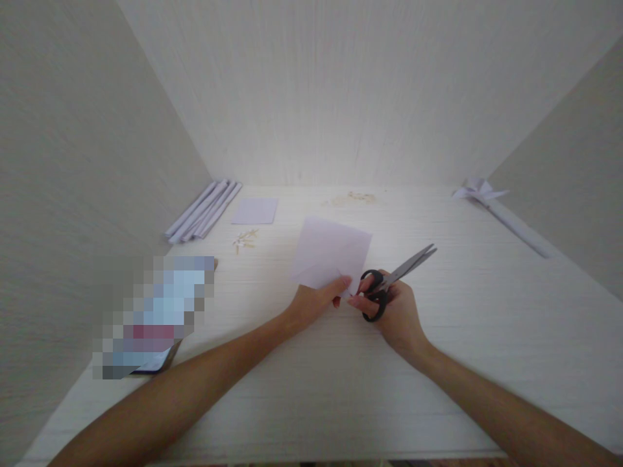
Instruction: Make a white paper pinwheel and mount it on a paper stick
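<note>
Fingers of the left hand (pixel 314 303) pinch the near-right corner of a square white paper sheet (pixel 331 250) spreading beyond them; right of the sheet, the right hand's (pixel 402 316) fingers hold black-handled metal scissors (pixel 409 266), blades slanting away from it.

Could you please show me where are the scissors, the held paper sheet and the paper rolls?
Scissors (pixel 409 264): head view, on the blades.
Held paper sheet (pixel 333 250): head view, on the middle of its surface.
Paper rolls (pixel 200 209): head view, midway along one roll.
</note>
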Motion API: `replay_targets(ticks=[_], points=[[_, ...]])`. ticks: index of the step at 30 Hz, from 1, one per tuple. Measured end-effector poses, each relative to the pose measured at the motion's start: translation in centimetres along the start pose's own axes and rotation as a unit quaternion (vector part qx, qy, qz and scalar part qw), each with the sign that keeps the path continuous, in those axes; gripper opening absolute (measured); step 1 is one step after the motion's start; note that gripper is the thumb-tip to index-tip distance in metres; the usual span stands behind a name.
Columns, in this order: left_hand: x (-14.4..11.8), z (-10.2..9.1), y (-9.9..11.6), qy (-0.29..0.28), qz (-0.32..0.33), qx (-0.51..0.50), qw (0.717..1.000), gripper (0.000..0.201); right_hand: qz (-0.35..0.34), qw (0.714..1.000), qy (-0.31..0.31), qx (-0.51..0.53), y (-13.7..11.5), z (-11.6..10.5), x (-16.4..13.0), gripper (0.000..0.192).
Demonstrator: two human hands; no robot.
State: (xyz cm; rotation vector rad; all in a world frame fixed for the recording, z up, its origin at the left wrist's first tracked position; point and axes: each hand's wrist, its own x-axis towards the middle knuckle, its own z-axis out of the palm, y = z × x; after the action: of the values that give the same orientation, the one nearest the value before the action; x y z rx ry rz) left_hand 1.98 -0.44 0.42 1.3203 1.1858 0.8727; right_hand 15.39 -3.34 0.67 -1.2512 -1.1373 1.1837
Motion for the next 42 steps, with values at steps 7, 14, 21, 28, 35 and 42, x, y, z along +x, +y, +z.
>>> replay_targets(ticks=[7,14,21,28,35,42], points=[[-0.34,-0.07,0.19,0.000,0.006,0.035,0.999,0.038,0.023,0.997,0.002,0.073,0.46,-0.05,0.43,0.028],[-0.27,0.05,-0.03,-0.005,0.024,0.047,0.999,0.038,0.025,0.997,0.003,0.068,0.57,-0.10,0.43,0.028],[-0.18,0.14,-0.34,-0.007,0.011,0.035,0.999,0.039,0.029,0.998,0.001,0.048,0.24,-0.01,0.31,0.029],[-0.09,0.15,-0.50,-0.010,0.002,0.015,1.000,0.036,0.033,0.999,0.001,0.036,0.14,-0.02,0.32,0.031],[0.06,0.30,-0.78,-0.009,-0.003,-0.038,0.999,0.030,0.027,0.999,0.003,0.044,0.48,-0.06,0.43,0.032],[0.05,0.29,-0.81,-0.002,-0.024,-0.037,0.999,0.028,0.020,0.998,0.006,0.061,0.49,-0.02,0.42,0.031]])
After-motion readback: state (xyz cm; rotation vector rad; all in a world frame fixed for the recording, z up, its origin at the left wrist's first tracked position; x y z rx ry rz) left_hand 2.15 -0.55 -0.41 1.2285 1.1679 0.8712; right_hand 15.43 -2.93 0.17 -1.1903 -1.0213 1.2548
